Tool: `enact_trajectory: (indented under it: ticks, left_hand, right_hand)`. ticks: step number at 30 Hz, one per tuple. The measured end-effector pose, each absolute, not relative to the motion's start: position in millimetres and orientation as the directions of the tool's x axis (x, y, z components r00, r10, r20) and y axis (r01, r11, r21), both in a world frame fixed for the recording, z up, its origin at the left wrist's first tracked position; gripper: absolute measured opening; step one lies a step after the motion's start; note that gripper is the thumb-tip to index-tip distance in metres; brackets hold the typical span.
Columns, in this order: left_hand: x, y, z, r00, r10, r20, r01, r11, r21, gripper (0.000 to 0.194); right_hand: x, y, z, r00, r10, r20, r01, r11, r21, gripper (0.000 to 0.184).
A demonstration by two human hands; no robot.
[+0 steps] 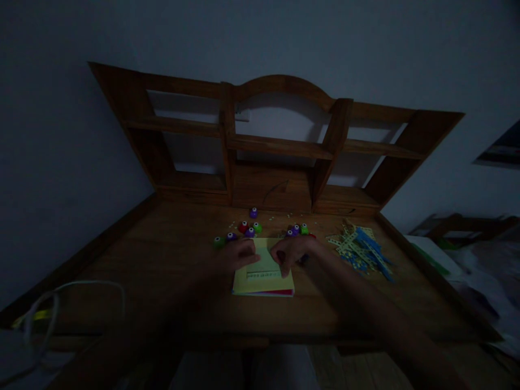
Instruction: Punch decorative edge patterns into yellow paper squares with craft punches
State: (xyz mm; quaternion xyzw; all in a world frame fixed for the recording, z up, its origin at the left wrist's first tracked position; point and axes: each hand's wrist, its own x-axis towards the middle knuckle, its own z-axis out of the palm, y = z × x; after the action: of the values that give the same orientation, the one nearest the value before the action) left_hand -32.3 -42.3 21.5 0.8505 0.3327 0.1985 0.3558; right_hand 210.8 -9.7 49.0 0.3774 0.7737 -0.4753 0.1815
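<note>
A stack of coloured paper (263, 288) lies on the wooden desk, its top sheet yellow, with red and white edges showing below. On it rests a pale rectangle (263, 275) with a row of small dark marks along its lower edge; I cannot tell what it is. My left hand (240, 255) is over the stack's left side, fingers curled and thumb pointing inward. Over the right side, my right hand (293, 251) has its fingers bent down in a pinch near the rectangle. Anything between the fingers of either hand is too small and dark to make out.
Several small round purple (254, 213), green (257, 227) and red (243, 227) pieces with white ringed tops stand behind the paper. Tiny pale bits lie around them. A pile of yellow and blue strips (361, 249) is at right. A wooden shelf (280, 145) backs the desk; a white cable (89, 282) loops at left.
</note>
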Motion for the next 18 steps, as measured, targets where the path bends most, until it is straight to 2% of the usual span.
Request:
enact_trajectory:
  ticks: [3, 5, 7, 11, 18]
  left_hand:
    - [-32.9, -84.6, 15.5, 0.701, 0.661, 0.267, 0.522, -0.731, 0.44, 0.036]
    - [-33.1, -108.3, 8.2, 0.747, 0.602, 0.282, 0.536, -0.796, 0.282, 0.048]
    - [-33.8, -121.9, -0.8, 0.751, 0.598, 0.278, 0.57, -0.801, 0.185, 0.052]
    - [-35.8, -124.5, -13.7, 0.764, 0.572, 0.299, 0.582, -0.811, 0.064, 0.051]
    - [-30.7, -125.3, -7.5, 0.791, 0.515, 0.33, 0.56, -0.827, -0.053, 0.044]
  right_hand:
    - [209.2, -8.0, 48.7, -0.632, 0.407, -0.659, 0.773, 0.271, -0.574, 0.053]
    - [208.3, -7.1, 48.6, -0.618, 0.406, -0.673, 0.785, 0.276, -0.555, 0.053]
    - [208.2, -6.5, 48.0, -0.62, 0.407, -0.671, 0.784, 0.282, -0.553, 0.054]
    - [209.8, -5.7, 45.9, -0.653, 0.41, -0.637, 0.756, 0.305, -0.579, 0.055]
    - [208.2, -7.8, 47.5, -0.617, 0.422, -0.664, 0.786, 0.286, -0.548, 0.058]
